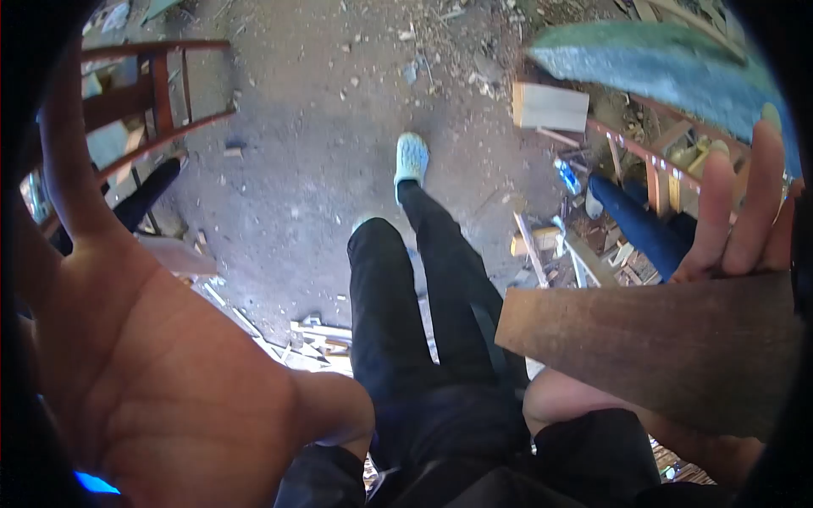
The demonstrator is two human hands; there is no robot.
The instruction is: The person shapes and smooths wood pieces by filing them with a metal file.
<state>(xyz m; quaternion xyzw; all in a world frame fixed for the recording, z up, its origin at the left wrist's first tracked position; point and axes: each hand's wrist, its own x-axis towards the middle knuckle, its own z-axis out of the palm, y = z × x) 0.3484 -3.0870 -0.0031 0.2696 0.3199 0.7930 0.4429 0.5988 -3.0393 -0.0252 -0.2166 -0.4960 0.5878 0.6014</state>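
Close to the camera on the left, my left hand (169, 364) shows its palm, fingers spread and stretched upward with nothing in it. On the right, a flat brown wooden board (644, 339) lies across my right hand (732, 212). It hides the palm and thumb, while several fingers reach up past its upper edge. The board's squared end points toward the middle of the view, above my right forearm. I see my black trousers and one pale clog (412, 161) below.
A reddish wooden frame (161, 93) stands at the upper left, near another person's dark leg (152, 195). Upper right are a blue-green covered slab (644, 68), a pale block (552, 107) and a bottle (566, 175). Another person's blue trouser leg (639, 224) and wood scraps (322, 334) are nearby.
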